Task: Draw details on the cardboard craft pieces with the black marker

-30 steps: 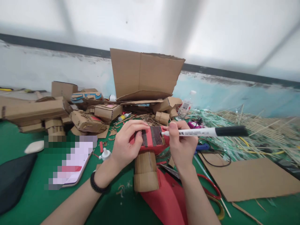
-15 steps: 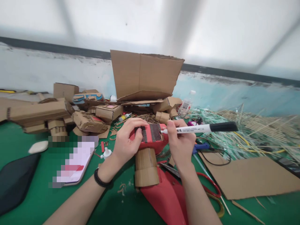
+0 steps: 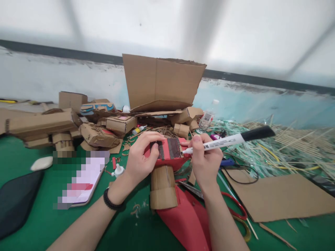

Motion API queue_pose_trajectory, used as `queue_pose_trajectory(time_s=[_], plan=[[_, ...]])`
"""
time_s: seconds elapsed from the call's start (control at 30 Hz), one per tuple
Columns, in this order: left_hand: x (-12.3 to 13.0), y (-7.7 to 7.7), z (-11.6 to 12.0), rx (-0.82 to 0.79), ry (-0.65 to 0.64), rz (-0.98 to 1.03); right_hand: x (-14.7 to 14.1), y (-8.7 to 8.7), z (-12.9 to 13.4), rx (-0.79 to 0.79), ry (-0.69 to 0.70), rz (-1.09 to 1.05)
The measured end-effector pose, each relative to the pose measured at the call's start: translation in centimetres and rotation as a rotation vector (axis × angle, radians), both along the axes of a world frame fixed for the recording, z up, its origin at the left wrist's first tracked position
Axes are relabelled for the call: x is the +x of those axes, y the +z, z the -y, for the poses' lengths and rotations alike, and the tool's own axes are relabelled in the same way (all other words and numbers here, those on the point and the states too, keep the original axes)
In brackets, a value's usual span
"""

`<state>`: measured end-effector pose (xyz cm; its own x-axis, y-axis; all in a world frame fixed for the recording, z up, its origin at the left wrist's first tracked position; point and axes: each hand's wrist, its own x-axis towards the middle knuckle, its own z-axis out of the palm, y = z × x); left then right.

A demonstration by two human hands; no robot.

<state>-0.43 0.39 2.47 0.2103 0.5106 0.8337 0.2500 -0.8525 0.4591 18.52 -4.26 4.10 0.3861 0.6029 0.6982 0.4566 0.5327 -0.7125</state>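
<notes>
My left hand (image 3: 142,157) grips the left end of a red cardboard piece (image 3: 167,162) with dark stripes across its top, thumb on the near side. My right hand (image 3: 206,160) is closed around a white marker (image 3: 222,142) with a black cap on its rear end. The marker's tip is at the right edge of a dark stripe. Below the striped piece is a brown cardboard cylinder (image 3: 163,190). Red paper or card (image 3: 184,219) lies under it. Red-handled scissors (image 3: 237,205) lie partly behind my right forearm.
Cardboard models (image 3: 44,123) and a large upright cardboard sheet (image 3: 164,82) stand behind. At left lie a phone (image 3: 86,181) and a black pouch (image 3: 19,204). Thin sticks (image 3: 295,139), a clear bottle (image 3: 206,118) and a flat cardboard piece (image 3: 285,197) are on the right.
My right hand has shifted slightly right and toward me, and the marker's capped end has tilted higher. My left hand keeps its hold on the red piece.
</notes>
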Motion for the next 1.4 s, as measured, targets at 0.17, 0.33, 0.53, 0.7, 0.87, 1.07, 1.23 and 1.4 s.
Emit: queue_pose_trajectory(time_s=[0.17, 0.33, 0.53, 0.7, 0.87, 1.07, 1.23, 1.4], plan=[[-0.01, 0.06, 0.09, 0.007, 0.003, -0.003, 0.02, 0.03, 0.00, -0.021, -0.003, 0.029], [0.03, 0.08, 0.13, 0.010, 0.003, -0.011, 0.05, 0.05, 0.10, -0.007, -0.022, 0.014], [0.00, 0.12, 0.08, 0.008, -0.004, -0.008, 0.17, -0.25, 0.15, 0.011, 0.018, 0.014], [-0.03, 0.12, 0.13, 0.013, -0.013, -0.004, 0.19, -0.23, 0.09, 0.009, 0.046, 0.003], [-0.03, 0.09, 0.14, 0.012, -0.016, -0.005, 0.12, -0.09, 0.14, 0.019, 0.039, 0.015], [-0.02, -0.08, 0.03, 0.020, -0.027, 0.000, 0.16, -0.22, 0.12, 0.014, 0.039, 0.010], [-0.09, -0.15, 0.02, 0.023, -0.026, -0.001, 0.02, -0.15, -0.16, 0.020, -0.008, -0.015], [-0.08, -0.09, 0.11, 0.026, -0.032, 0.001, -0.03, -0.02, -0.16, 0.000, -0.016, 0.016]])
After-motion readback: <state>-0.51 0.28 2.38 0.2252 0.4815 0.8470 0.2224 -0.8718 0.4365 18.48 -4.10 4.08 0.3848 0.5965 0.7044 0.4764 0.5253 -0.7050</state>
